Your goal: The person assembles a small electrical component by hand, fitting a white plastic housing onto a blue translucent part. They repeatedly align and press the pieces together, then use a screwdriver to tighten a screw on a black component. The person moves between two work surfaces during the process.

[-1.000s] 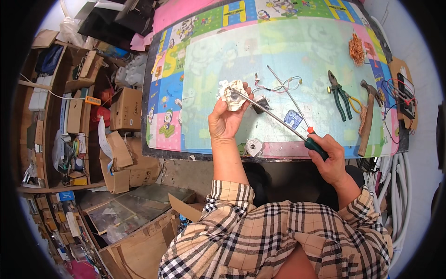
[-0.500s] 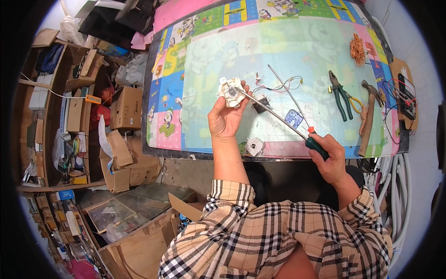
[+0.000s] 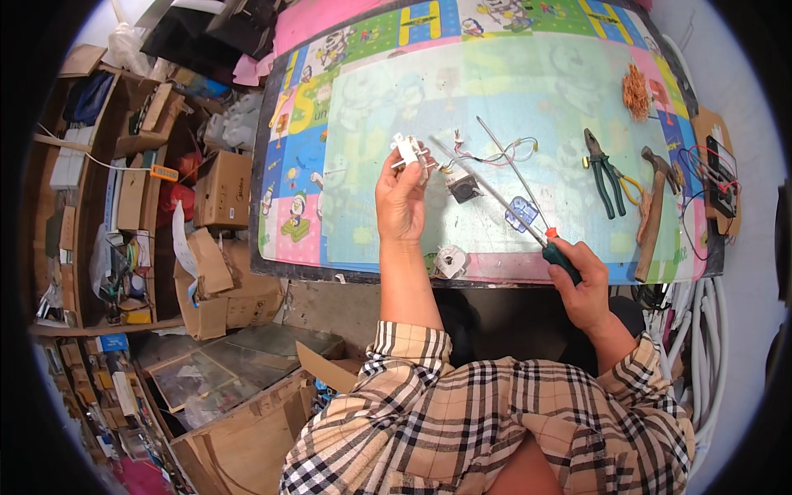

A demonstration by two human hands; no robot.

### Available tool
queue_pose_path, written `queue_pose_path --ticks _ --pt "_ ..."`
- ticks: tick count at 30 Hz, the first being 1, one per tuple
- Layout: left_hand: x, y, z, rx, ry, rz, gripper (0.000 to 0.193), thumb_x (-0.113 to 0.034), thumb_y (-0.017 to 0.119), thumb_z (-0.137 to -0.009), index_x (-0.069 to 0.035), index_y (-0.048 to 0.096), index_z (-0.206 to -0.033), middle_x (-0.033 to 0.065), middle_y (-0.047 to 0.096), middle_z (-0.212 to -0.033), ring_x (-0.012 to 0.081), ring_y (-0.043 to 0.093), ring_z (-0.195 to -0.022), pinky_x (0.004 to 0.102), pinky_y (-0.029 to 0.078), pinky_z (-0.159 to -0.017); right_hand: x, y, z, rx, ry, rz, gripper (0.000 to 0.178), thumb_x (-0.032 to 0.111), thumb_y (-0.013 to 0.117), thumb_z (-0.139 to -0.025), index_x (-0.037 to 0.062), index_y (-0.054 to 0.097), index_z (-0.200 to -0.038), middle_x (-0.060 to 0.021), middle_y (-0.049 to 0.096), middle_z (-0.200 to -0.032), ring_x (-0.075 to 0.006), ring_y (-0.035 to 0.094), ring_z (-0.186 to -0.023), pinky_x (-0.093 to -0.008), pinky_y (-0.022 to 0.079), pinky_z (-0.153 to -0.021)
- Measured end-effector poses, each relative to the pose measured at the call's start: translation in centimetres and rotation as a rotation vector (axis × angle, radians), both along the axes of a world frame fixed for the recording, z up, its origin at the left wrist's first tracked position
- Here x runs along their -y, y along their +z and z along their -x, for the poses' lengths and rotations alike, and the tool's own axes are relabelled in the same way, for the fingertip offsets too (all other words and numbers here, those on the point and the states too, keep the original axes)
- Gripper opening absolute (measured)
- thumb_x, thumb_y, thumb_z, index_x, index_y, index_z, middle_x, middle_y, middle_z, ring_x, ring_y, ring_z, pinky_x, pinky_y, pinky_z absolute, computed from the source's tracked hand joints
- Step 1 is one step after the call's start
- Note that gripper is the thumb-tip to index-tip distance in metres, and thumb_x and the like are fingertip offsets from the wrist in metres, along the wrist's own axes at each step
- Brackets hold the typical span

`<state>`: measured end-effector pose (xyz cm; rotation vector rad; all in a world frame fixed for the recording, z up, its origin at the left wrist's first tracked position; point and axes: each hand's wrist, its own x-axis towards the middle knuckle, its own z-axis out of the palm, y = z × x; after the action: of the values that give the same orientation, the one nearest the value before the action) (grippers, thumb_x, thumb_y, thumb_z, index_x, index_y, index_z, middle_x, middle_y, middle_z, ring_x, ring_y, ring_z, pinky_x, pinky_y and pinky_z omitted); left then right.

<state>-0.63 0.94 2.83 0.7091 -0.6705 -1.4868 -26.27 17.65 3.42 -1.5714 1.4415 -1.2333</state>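
Note:
Above the table, my left hand (image 3: 401, 202) is closed on a small white plastic part (image 3: 410, 152), turned edge-on with a metal shaft showing at its side. My right hand (image 3: 584, 289) grips the dark green handle of a long screwdriver (image 3: 490, 190). Its shank runs up and left, with the tip a little right of the white part and apart from it. Beneath the shank lie a small black component (image 3: 464, 190) with thin wires (image 3: 495, 157) and a blue plastic piece (image 3: 521, 214). Another screwdriver with a red handle end (image 3: 508, 165) lies on the table.
A pale round part (image 3: 450, 261) sits near the table's front edge. On the right are green-handled pliers (image 3: 606, 175), a hammer (image 3: 654, 206), a tangle of copper wire (image 3: 635, 92) and a black meter (image 3: 723, 177). Shelves (image 3: 107, 214) and cardboard boxes (image 3: 223, 190) stand left.
My left hand has turned the white part from face-up to edge-on. The screwdriver tip has come away from it, while my right hand has shifted only slightly.

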Motion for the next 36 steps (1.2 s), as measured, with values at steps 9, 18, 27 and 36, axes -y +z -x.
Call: queue_pose_path --ticks 9,18,27,36 --pt "-0.3 0.7 2.1 0.497 0.282 0.108 0.069 -0.006 0.080 -0.077 0.009 0.043 -0.133 0.0146 0.058 -0.118 0.0188 0.059 -0.102 0.0319 0.048 -0.093 -0.3 -1.6 -0.8 0.458 0.046 -0.356 0.032 0.011 0.060 -0.095 -0.0006 0.059 -0.124 -0.0013 0.059 -0.082 -0.0068 0.053 -0.058 -0.0209 0.042 -0.052" --pt "-0.8 1.5 2.8 1.142 0.486 0.244 0.069 -0.011 0.085 -0.070 0.006 0.052 -0.128 0.0110 0.056 -0.117 0.0202 0.057 -0.106 0.0329 0.046 -0.094 0.0 -1.2 -0.4 0.565 0.136 -0.585 0.035 0.018 0.056 -0.098 0.0011 0.057 -0.129 0.0003 0.058 -0.074 -0.0045 0.051 -0.056 -0.0183 0.036 -0.047" --pt "-0.8 1.5 2.5 1.136 0.482 0.219 0.068 -0.014 0.085 -0.072 0.007 0.053 -0.128 0.0109 0.057 -0.117 0.0196 0.058 -0.104 0.0324 0.047 -0.093 0.2 -1.3 -0.2 0.562 0.136 -0.614 0.036 0.019 0.058 -0.097 0.0017 0.057 -0.129 -0.0006 0.059 -0.076 -0.0055 0.051 -0.056 -0.0187 0.036 -0.046" --pt "-0.4 0.6 2.1 0.780 0.395 0.116 0.059 -0.017 0.077 -0.081 0.008 0.051 -0.128 0.0134 0.063 -0.106 0.0198 0.060 -0.099 0.0307 0.049 -0.087 0.3 -1.5 0.2 0.560 0.046 -0.565 0.036 0.019 0.058 -0.097 0.0012 0.058 -0.128 -0.0020 0.059 -0.078 -0.0061 0.051 -0.056 -0.0189 0.036 -0.046"
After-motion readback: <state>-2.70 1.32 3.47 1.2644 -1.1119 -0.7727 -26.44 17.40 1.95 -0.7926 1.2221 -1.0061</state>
